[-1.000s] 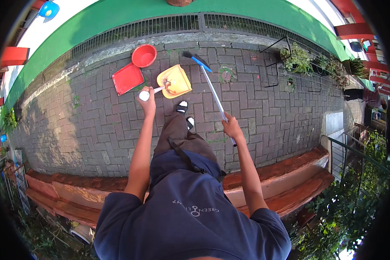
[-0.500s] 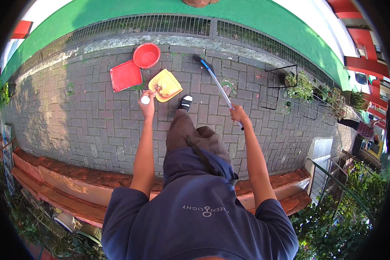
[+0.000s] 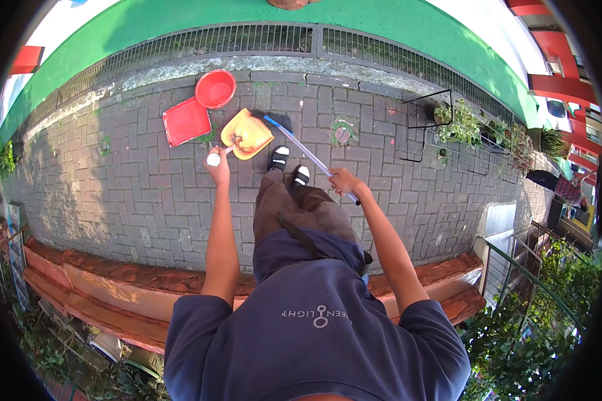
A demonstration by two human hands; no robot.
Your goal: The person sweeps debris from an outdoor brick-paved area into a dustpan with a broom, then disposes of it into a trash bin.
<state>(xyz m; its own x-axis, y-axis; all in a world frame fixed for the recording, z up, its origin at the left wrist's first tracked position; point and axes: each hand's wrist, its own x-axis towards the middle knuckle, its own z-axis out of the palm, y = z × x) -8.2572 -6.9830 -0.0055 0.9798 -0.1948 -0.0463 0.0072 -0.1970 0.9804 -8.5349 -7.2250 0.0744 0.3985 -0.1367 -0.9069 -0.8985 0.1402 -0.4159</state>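
My left hand point(image 3: 218, 171) is closed round the white-ended handle of a yellow dustpan point(image 3: 251, 137), which rests on the paving just beyond it. Some dark debris lies in the pan. In my right hand point(image 3: 344, 182) I grip the pale shaft of a broom point(image 3: 306, 152), slanting away to the left. Its blue neck and dark bristles reach the far right edge of the dustpan; whether they touch it I cannot tell. My two feet in dark strapped sandals point(image 3: 279, 158) stand close behind the pan.
A red square pan point(image 3: 187, 122) and a round red basin point(image 3: 215, 89) sit left of the yellow dustpan. A black metal frame point(image 3: 427, 127) stands at the right beside potted plants point(image 3: 461, 127). A drain grate point(image 3: 261, 39) runs along the green wall. Behind me is a reddish ledge point(image 3: 134, 281).
The broom has swung left, its bristles now at the dustpan's edge. My right hand has moved left with it. The dustpan has turned slightly, and my second foot has come into view.
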